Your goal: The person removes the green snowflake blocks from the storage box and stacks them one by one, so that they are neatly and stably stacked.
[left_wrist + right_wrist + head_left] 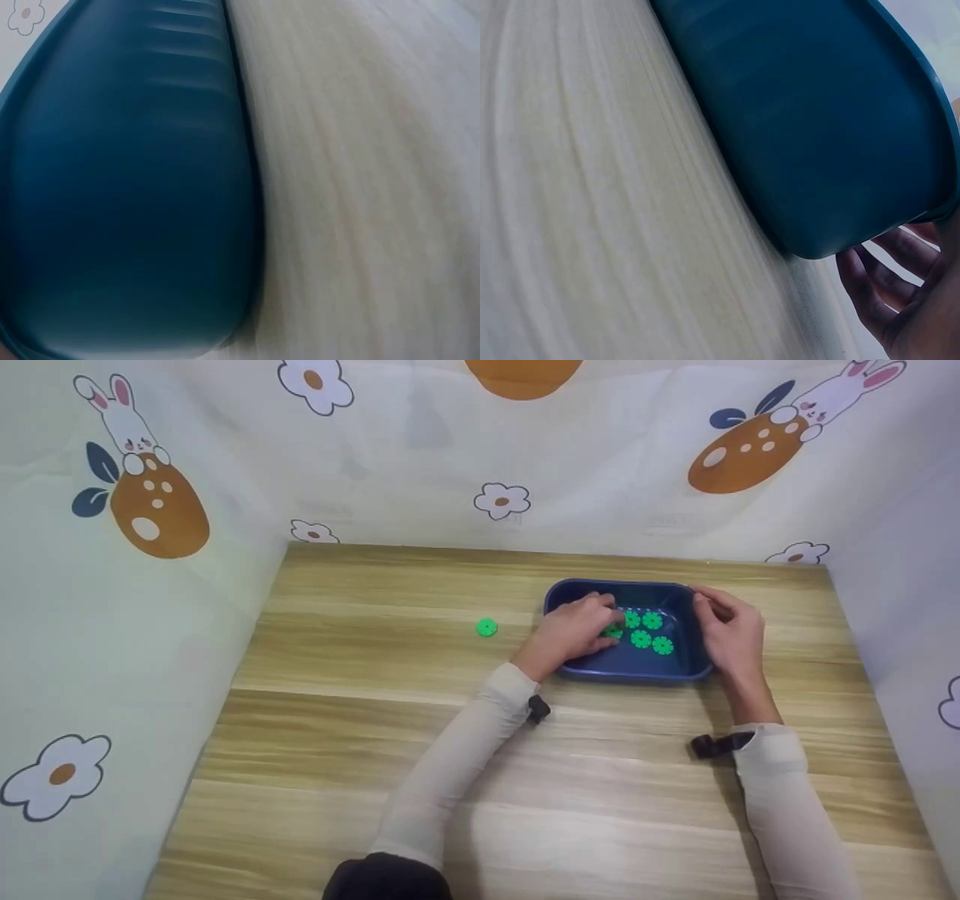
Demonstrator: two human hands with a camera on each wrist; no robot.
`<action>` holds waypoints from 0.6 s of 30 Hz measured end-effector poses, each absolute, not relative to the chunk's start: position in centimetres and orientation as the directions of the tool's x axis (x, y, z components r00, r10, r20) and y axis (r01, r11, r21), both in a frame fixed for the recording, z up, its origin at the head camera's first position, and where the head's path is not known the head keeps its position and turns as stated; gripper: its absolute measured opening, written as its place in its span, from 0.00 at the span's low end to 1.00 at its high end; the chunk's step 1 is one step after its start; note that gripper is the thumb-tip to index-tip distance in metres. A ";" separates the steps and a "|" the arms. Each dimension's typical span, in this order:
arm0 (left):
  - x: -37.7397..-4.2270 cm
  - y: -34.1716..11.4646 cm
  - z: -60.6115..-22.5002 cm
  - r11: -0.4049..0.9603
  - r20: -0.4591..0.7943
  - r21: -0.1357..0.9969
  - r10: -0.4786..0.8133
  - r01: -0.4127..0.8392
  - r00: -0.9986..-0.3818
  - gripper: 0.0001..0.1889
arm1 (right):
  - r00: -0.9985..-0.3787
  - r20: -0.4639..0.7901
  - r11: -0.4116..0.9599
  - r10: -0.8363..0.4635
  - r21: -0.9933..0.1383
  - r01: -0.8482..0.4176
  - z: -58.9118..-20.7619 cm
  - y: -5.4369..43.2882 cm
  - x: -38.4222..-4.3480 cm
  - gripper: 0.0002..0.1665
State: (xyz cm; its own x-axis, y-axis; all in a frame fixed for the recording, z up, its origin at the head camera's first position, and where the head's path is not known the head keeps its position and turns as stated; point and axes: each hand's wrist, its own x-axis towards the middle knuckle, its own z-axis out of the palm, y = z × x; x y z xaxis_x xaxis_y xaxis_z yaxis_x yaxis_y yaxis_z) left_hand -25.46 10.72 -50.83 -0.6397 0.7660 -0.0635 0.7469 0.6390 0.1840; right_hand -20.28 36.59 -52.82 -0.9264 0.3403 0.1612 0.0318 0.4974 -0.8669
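A dark blue plastic basin (637,669) stands on the wooden table, with several green notched discs (652,620) lying on its floor. My left hand (576,628) reaches over the basin's left side, its thumb and fingers bent around a green disc (613,631) that they partly hide. At the right end, my right hand (735,634) grips the basin's rim. The right wrist view shows that hand's fingers (866,292) against the underside of the end wall. In the left wrist view the basin's outer wall (135,187) fills the left half.
One more green disc (487,628) lies on the wooden table (360,660), left of the basin. Light cloth walls (405,457) printed with rabbits and flowers border the table at the back and both sides. Black wrist straps (712,745) show at both cuffs.
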 end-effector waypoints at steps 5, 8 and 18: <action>-25.5 10.7 -50.8 0.645 -0.076 0.205 0.761 0.736 -0.645 0.17 | -0.917 0.184 0.493 0.355 -0.870 0.017 -52.8 36.5 -20.2 0.18; -25.6 10.6 -50.7 0.644 -0.081 0.217 0.760 0.733 -0.644 0.17 | -0.912 0.192 0.485 0.363 -0.875 0.009 -52.8 36.5 -20.2 0.17; -25.6 10.3 -50.8 0.643 -0.048 0.233 0.757 0.730 -0.652 0.18 | -0.912 0.181 0.474 0.368 -0.880 0.017 -52.9 36.6 -20.3 0.16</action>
